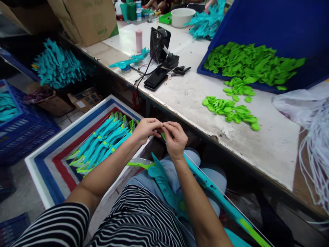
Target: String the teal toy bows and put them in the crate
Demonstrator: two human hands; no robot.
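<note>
My left hand (149,130) and my right hand (176,137) are closed, with thumbs and fingertips pinched together where they meet. What lies between the left fingertips is too small to make out. A teal toy bow (205,180) with green ends slants across my lap, its upper tip just under my right hand. Its thin white string (218,188) runs alongside up to the right fingers, which seem to pinch it. Another teal piece (164,185) with a green tip rests on my thighs. Several strung toy bows (102,139) lie stacked in a white-rimmed bin (38,168) at my left.
On the table (190,103) are a phone (156,78), a small fan (159,43), a pink bottle (138,41) and loose green pieces (231,111). A tilted blue bin (269,31) holds more. White cords (315,147) hang at right; blue crates (28,137) stand left.
</note>
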